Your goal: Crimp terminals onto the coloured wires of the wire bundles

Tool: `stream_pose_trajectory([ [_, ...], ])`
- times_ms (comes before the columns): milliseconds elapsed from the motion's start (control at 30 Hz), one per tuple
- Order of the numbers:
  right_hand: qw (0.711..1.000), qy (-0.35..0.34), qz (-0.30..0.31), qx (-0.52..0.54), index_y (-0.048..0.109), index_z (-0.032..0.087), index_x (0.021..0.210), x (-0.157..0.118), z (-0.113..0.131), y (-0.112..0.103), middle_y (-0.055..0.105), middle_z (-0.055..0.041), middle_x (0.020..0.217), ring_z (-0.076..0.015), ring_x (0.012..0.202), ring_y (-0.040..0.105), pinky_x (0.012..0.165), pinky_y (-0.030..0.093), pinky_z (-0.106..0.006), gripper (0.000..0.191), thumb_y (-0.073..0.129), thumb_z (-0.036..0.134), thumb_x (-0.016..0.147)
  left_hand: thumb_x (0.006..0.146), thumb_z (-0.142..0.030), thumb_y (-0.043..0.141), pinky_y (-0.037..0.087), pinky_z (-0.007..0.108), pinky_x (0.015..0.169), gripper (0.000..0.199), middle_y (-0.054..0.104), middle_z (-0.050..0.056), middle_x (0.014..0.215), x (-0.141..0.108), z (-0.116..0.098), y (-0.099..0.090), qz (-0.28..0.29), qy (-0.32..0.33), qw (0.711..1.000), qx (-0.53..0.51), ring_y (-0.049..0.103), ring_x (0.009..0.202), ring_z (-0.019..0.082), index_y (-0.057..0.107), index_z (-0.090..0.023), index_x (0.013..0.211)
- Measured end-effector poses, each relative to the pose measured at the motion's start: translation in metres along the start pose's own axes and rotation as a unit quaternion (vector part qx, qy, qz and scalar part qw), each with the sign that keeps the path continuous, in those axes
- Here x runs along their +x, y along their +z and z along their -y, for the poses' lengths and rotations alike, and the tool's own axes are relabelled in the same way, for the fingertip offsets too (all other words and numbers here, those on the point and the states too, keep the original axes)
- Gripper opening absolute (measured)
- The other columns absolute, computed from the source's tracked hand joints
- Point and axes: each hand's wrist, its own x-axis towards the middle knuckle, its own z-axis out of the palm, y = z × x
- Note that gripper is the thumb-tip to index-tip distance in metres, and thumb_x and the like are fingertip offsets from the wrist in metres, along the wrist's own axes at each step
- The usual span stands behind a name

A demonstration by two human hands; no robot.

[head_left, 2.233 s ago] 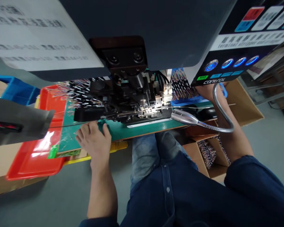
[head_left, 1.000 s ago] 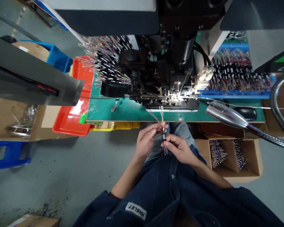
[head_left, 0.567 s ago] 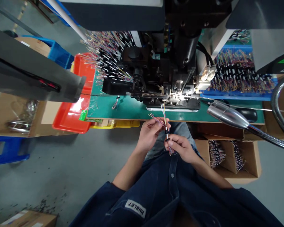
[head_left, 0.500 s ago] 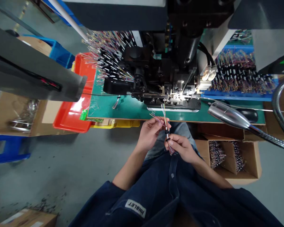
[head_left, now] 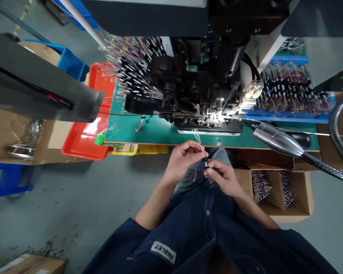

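A bundle of thin multicoloured wires point(head_left: 198, 140) rises from between my hands, and more strands hang below them. My left hand point(head_left: 184, 160) is shut on the bundle. My right hand point(head_left: 221, 177) pinches the wires at a small black connector piece point(head_left: 205, 162), with its fingertips almost touching my left fingers. Both hands are in front of the green work mat point(head_left: 148, 133) and above my lap, apart from the mat's edge. A terminal stripping and crimping machine point(head_left: 194, 102) stands on the mat beyond them.
A red tray point(head_left: 85, 148) lies left of the mat, and a blue tray of wire bundles point(head_left: 286, 118) lies right. A chrome gooseneck lamp point(head_left: 277, 140) reaches in from the right. Divided cardboard box point(head_left: 300, 190) holds wire bundles at lower right.
My hands have moved closer together and my left hand has turned. The wires now fan out, with loose strands hanging down below my left hand.
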Motion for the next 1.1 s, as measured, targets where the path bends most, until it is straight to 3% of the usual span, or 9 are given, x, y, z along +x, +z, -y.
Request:
stream_pose_trajectory([
  [100, 0.996, -0.052, -0.01, -0.067, 0.078, 0.023, 0.099, 0.001, 0.0, -0.005, 0.07, -0.0006, 0.085, -0.0152, 0.073, 0.064, 0.069, 0.052, -0.028, 0.03, 0.076, 0.046, 0.118, 0.085, -0.046, 0.109, 0.067, 0.031, 0.082, 0.036, 0.086, 0.005, 0.087, -0.004, 0.003, 0.001, -0.012, 0.013, 1.0, 0.025, 0.082, 0.082, 0.019, 0.083, -0.021, 0.091],
  [200, 0.982, -0.101, -0.004, -0.158, 0.086, 0.024, 0.113, 0.006, 0.011, -0.014, 0.077, -0.0021, 0.092, -0.015, 0.072, 0.063, 0.067, 0.05, -0.029, 0.019, 0.079, 0.042, 0.115, 0.091, -0.045, 0.104, 0.065, 0.031, 0.08, 0.031, 0.086, 0.005, 0.086, -0.006, 0.006, 0.002, -0.031, 0.031, 0.997, 0.058, 0.081, 0.079, 0.019, 0.084, -0.022, 0.092],
  [300, 0.971, -0.131, -0.076, -0.184, 0.088, 0.026, 0.126, 0.016, 0.033, -0.02, 0.078, -0.0019, 0.093, -0.0155, 0.071, 0.061, 0.064, 0.047, -0.03, 0.021, 0.08, 0.04, 0.114, 0.094, -0.045, 0.102, 0.063, 0.03, 0.081, 0.028, 0.088, 0.004, 0.087, -0.007, 0.007, 0.005, -0.046, 0.046, 0.992, 0.108, 0.08, 0.079, 0.018, 0.085, -0.022, 0.093],
  [400, 0.959, -0.154, -0.133, -0.195, 0.09, 0.025, 0.112, 0.03, 0.055, -0.016, 0.075, -0.0007, 0.087, -0.0154, 0.069, 0.057, 0.061, 0.043, -0.031, 0.012, 0.086, 0.037, 0.11, 0.089, -0.041, 0.105, 0.06, 0.029, 0.079, 0.026, 0.087, 0.003, 0.088, -0.009, 0.006, 0.011, -0.064, 0.062, 0.982, 0.168, 0.079, 0.08, 0.018, 0.086, -0.023, 0.09],
  [500, 0.951, -0.174, -0.13, -0.22, 0.086, 0.024, 0.096, 0.039, 0.068, -0.009, 0.075, 0.0, 0.084, -0.0144, 0.067, 0.057, 0.059, 0.042, -0.031, 0.013, 0.088, 0.03, 0.107, 0.085, -0.037, 0.108, 0.058, 0.028, 0.078, 0.026, 0.086, 0.002, 0.087, -0.01, 0.005, 0.015, -0.078, 0.08, 0.973, 0.203, 0.075, 0.079, 0.017, 0.086, -0.023, 0.088],
  [667, 0.942, -0.203, -0.13, -0.234, 0.083, 0.024, 0.095, 0.04, 0.07, -0.006, 0.076, 0.0007, 0.083, -0.0134, 0.065, 0.056, 0.058, 0.043, -0.03, 0.013, 0.081, 0.019, 0.108, 0.087, -0.045, 0.105, 0.059, 0.03, 0.076, 0.029, 0.085, 0.003, 0.087, -0.008, 0.006, 0.015, -0.059, 0.056, 0.98, 0.18, 0.074, 0.076, 0.018, 0.087, -0.023, 0.089],
  [867, 0.933, -0.223, -0.16, -0.233, 0.086, 0.024, 0.096, 0.045, 0.066, -0.01, 0.079, -0.0009, 0.085, -0.0154, 0.069, 0.062, 0.062, 0.047, -0.031, 0.014, 0.079, 0.019, 0.107, 0.088, -0.043, 0.104, 0.062, 0.032, 0.082, 0.029, 0.084, 0.003, 0.087, -0.005, 0.006, 0.014, -0.005, 0.042, 0.982, 0.185, 0.078, 0.082, 0.02, 0.084, -0.022, 0.09],
  [967, 0.935, -0.217, -0.209, -0.188, 0.092, 0.027, 0.111, 0.048, 0.065, -0.016, 0.08, -0.0023, 0.091, -0.0187, 0.078, 0.069, 0.069, 0.053, -0.034, 0.014, 0.078, 0.028, 0.111, 0.093, -0.046, 0.1, 0.062, 0.032, 0.082, 0.03, 0.083, 0.002, 0.085, -0.007, 0.008, 0.011, 0.0, 0.04, 0.988, 0.148, 0.079, 0.079, 0.02, 0.081, -0.023, 0.091],
  [1100, 0.963, -0.166, -0.136, -0.165, 0.096, 0.031, 0.117, 0.047, 0.065, -0.018, 0.08, -0.0031, 0.089, -0.0201, 0.08, 0.07, 0.07, 0.055, -0.036, 0.017, 0.087, 0.043, 0.109, 0.098, -0.049, 0.097, 0.063, 0.031, 0.081, 0.031, 0.084, 0.004, 0.084, -0.007, 0.012, 0.011, -0.008, 0.019, 0.996, 0.088, 0.079, 0.08, 0.02, 0.082, -0.023, 0.093],
])
